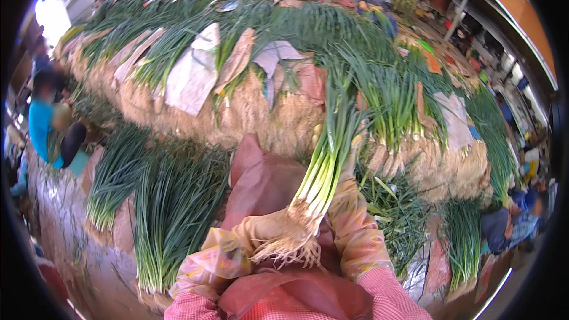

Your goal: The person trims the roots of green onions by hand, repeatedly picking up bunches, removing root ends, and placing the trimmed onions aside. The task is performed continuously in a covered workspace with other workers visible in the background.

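Note:
A bunch of green onions [326,160] lies over my lap, with its leaves pointing away from me and its pale roots hanging toward my body. My left hand [271,226], in a tan glove, is at the root end, its fingers mostly hidden by the roots. My right hand [353,153], gloved too, is along the right side of the stalks, higher up, and partly hidden by them. Patterned plastic sleeves cover both forearms. A dark red apron [266,178] covers my legs.
Ahead is a long heap of green onions [302,22], roots toward me, partly covered by woven sacks [195,71]. More bunches lie at the left [164,231] and right [464,240]. Loose leaves [395,218] lie beside my right arm. Several people sit around the heap, one [49,115] at left.

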`<state>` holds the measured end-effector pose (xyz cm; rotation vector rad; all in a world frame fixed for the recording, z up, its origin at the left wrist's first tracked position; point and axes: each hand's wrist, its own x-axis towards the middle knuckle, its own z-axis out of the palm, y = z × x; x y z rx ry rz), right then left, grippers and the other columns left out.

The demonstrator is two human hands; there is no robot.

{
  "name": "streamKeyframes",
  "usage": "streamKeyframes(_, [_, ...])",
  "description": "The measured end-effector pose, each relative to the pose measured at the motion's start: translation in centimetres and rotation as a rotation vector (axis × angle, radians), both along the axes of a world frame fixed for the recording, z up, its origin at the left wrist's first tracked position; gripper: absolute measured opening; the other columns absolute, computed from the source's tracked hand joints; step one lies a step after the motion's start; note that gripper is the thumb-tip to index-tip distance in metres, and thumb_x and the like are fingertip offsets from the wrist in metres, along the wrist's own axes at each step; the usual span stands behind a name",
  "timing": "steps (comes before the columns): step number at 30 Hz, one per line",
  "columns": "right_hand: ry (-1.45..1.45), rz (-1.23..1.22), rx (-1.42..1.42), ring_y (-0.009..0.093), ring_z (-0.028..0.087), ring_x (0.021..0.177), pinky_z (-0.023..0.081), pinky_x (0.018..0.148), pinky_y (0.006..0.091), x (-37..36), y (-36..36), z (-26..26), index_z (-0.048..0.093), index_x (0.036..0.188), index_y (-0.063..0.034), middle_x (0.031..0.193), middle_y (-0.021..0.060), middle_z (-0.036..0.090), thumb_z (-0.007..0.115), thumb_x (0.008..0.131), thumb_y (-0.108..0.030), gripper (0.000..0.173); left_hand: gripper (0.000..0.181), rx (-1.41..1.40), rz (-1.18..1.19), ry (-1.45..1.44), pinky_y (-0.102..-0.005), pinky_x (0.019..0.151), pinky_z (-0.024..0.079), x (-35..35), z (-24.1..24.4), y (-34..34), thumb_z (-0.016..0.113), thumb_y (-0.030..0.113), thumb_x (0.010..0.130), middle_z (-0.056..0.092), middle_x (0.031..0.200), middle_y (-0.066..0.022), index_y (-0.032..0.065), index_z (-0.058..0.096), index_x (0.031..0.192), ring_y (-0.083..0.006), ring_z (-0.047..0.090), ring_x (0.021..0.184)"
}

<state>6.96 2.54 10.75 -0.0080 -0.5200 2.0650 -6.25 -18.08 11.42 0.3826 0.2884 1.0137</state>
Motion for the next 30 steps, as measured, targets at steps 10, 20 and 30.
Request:
streamKeyframes(10, [-0.332,-0.176,0.167,0.023,0.053,0.112,0.041,0.103,0.0346,-9.2,3.2,8.6,0.049,0.129,0.0016,0.129,0.0096,0.055,0.052,0.095,-0.043,0.056,0.081,-0.119,0.765,0.426,-0.0364,0.096,0.045,-15.8,2.4,-20.1,0.077,0.007,0.071,0.045,0.137,-0.0150,0.0017,0.034,0.139,-0.0298,0.049,0.121])
streamKeyframes(20, [-0.606,-0.090,1.270,0.025,0.061,0.098,0.046,0.091,0.0383,-28.7,-6.6,8.9,0.053,0.122,-0.0008,0.113,0.0098,0.062,0.061,0.093,-0.029,0.042,0.052,-0.136,1.794,0.352,-0.0327,0.087,0.053,-20.6,-1.5,-41.5,0.069,0.011,0.083,0.062,0.112,-0.0116,-0.0006,0.049,0.129,-0.0204,0.063,0.098])
streamKeyframes(30, [-0.839,0.643,0.409,0.034,0.055,0.116,0.049,0.097,0.0413,-18.9,0.9,1.4,0.041,0.130,0.0076,0.130,0.0234,0.051,0.032,0.101,-0.020,0.042,0.058,-0.671,1.664,0.892,-0.0317,0.094,0.048,-21.9,-24.3,-58.5,0.070,0.002,0.080,0.054,0.128,-0.0128,0.0016,0.046,0.133,-0.0216,0.056,0.112])
